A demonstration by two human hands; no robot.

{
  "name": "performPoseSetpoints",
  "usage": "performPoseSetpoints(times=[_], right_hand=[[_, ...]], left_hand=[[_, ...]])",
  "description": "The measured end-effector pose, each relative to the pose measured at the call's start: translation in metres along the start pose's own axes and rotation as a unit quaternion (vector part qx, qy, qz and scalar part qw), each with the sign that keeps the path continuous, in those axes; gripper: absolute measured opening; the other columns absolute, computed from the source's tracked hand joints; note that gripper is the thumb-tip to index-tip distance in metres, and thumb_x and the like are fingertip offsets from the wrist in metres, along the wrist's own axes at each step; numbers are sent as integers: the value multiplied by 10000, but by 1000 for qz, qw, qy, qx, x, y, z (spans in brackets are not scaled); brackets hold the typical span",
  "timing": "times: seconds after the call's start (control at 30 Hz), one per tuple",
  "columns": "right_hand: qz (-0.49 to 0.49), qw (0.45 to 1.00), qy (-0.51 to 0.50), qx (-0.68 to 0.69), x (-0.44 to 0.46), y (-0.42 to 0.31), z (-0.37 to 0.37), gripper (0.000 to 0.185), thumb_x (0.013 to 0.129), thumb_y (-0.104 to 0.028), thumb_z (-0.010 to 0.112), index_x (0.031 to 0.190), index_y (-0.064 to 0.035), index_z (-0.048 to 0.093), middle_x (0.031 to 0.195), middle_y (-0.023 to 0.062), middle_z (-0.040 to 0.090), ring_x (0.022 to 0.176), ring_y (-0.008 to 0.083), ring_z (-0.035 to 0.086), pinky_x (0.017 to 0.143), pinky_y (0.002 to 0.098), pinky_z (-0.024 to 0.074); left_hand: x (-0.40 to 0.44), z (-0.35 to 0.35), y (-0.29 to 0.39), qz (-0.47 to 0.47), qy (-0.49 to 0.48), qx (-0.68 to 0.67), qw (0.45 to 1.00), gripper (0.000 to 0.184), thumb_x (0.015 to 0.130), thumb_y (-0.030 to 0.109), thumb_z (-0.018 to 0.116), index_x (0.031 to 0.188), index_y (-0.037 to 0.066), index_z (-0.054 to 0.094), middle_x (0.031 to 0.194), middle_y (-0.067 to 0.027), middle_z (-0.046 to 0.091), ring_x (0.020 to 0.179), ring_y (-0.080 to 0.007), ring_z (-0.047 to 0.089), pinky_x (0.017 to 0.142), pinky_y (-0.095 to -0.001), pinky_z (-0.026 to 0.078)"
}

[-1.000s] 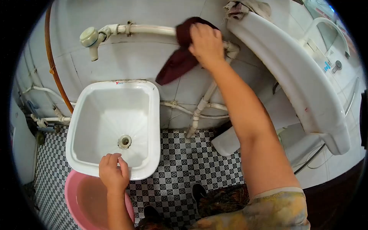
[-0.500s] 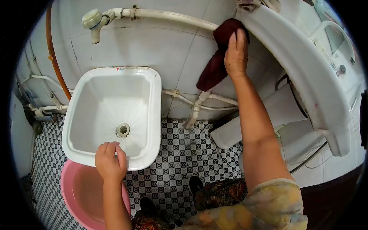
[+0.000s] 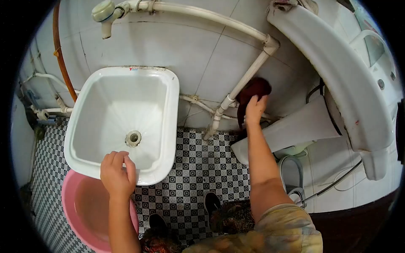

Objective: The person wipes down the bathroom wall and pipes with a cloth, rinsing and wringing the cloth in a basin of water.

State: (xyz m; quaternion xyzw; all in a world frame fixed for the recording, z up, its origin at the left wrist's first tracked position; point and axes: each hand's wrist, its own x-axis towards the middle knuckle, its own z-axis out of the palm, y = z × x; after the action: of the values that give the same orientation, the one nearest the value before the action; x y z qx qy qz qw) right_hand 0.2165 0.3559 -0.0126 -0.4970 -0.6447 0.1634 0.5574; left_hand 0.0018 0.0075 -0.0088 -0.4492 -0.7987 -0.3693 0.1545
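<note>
The person's right hand [image 3: 255,110] is holding a dark maroon cloth [image 3: 258,88], its grip closing on the lower part, with the fingers partly lost against the fabric. The cloth is hanging bunched to the right of the square basin [image 3: 171,126], and a narrower strip is trailing down from it. The left hand [image 3: 118,173] is resting at the near rim of the square basin, its grip slightly wide: the fingers are curling together over the edge and the thumb is standing a little apart.

Just beside the cloth, a white pipe [image 3: 248,76] is slanting down toward the floor [image 3: 194,168] on the right of the square basin; whether cloth and pipe are touching is hard to tell. Farther to the right of the square basin, a large white washbasin [image 3: 333,67] is jutting out above a tapering pedestal [image 3: 291,126], and a crumpled rag [image 3: 291,5] is lying on its far end. Above the far edge of the square basin, a white tap [image 3: 105,19] is pointing downward. Left of the square basin, an orange-brown hose [image 3: 59,46] is running down the tiled wall. Below the near left corner of the square basin, a pink tub [image 3: 69,211] is holding murky, brownish liquid.
</note>
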Motion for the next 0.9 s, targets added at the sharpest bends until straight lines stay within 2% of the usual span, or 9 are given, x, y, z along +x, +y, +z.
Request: performPoseSetpoints(times=[0.07,0.13,0.27,0.3,0.5,0.6,0.73,0.8,0.9], right_hand=[[-27,999,-3,30,22,-28,-16,494,826,-203,448,1212,94,361,1220,266,421,1109,369,416,971,368,287],[-94,995,16,42,50,-41,-16,604,800,-272,505,1224,116,317,1253,305,351,1157,413,362,986,414,272],[-175,983,36,37,81,-82,5,724,768,-302,579,1251,134,259,1302,315,272,1224,411,267,1030,411,206],[-203,974,99,15,84,-79,18,707,763,-302,587,1223,139,281,1236,319,345,1161,411,351,991,422,270],[-166,972,163,26,71,-51,54,566,733,-272,600,1097,96,371,1024,265,479,931,397,497,830,434,398],[-148,978,137,46,59,-34,59,539,732,-274,595,1067,88,377,1015,238,480,936,354,496,847,409,393],[-150,977,135,64,43,-19,65,527,715,-248,616,1072,61,381,978,225,490,901,366,512,808,429,409],[-98,987,114,51,33,-13,66,525,717,-242,616,1077,53,375,996,223,491,908,357,516,811,420,407],[-86,991,102,30,14,8,73,549,724,-234,616,1111,56,356,1012,230,486,920,369,510,823,419,401]], left_hand=[[-1,1,1,-5,-5,-5,1000,60,716,49,521,735,26,573,645,-86,520,608,-268,493,562,-361,389],[0,0,2,-6,-3,2,1000,60,719,52,520,732,26,573,640,-87,515,604,-266,491,560,-357,389],[-1,0,1,-10,-19,13,1000,101,751,55,493,769,15,584,649,-110,505,602,-264,497,555,-344,399],[-2,0,2,-8,-19,11,1000,102,753,54,491,773,16,584,654,-111,506,604,-264,496,559,-343,399],[-1,-4,6,-35,-45,11,998,104,752,42,486,781,16,582,680,-116,517,615,-269,497,576,-337,403],[0,1,4,-25,-22,5,999,87,728,35,500,763,24,579,657,-97,505,595,-256,481,558,-335,391],[0,1,4,-8,-5,5,1000,73,706,32,513,744,29,575,632,-80,494,580,-245,470,542,-337,377],[0,1,4,-1,0,0,1000,72,706,31,513,745,26,574,635,-82,496,586,-248,472,546,-339,378],[-1,1,2,5,0,2,1000,72,707,30,515,750,23,571,641,-86,500,594,-254,476,554,-343,379]])
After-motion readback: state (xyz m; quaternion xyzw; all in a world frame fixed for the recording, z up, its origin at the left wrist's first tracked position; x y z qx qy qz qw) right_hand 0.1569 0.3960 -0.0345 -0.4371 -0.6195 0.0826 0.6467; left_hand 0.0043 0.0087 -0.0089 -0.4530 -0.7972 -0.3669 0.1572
